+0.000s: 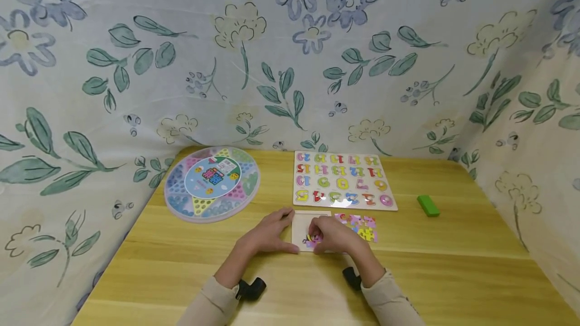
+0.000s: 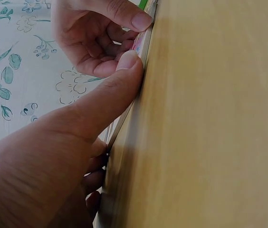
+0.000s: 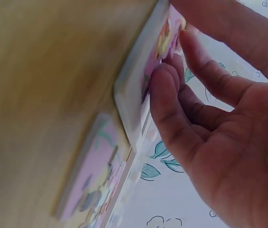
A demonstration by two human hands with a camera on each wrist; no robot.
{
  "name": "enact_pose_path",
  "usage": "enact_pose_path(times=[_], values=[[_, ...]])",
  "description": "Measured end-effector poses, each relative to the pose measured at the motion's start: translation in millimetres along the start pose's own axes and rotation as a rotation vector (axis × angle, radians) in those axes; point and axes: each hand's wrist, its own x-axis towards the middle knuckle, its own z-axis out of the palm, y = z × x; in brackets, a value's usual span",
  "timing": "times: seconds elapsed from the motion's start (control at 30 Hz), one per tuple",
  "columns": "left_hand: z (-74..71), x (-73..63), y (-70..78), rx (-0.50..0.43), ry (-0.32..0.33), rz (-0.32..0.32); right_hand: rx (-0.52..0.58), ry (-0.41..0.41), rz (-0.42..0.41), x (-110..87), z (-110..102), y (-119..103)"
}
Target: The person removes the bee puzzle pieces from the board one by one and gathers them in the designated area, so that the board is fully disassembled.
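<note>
A small pale wooden puzzle tray (image 1: 300,223) lies flat on the table, with a few pink jigsaw pieces (image 1: 311,242) in its near part. My left hand (image 1: 268,233) grips the tray's left side, thumb at the near corner and fingers at the far one. Over the tray's right part, my right hand (image 1: 336,235) bends its fingers onto a pink puzzle piece (image 3: 165,40), its thumb at the near edge. The fingers hide part of that piece. Just right of the tray lie several loose jigsaw pieces (image 1: 362,223), partly covered by the right hand.
Behind the tray lies a number puzzle board (image 1: 335,177). A round Chinese-checkers board (image 1: 176,205) with a blue centre label sits at the back left. On the right is a green block (image 1: 428,206). Floral cloth (image 1: 281,54) borders the wooden table (image 1: 453,275) behind and beside.
</note>
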Motion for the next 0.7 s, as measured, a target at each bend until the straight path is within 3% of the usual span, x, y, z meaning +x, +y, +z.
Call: enact_pose_path(times=[0.7], values=[[-1.2, 1.2, -0.3, -0.009, -0.015, -0.008, 0.092, -0.018, 0.031, 3.2, -1.3, 6.4]])
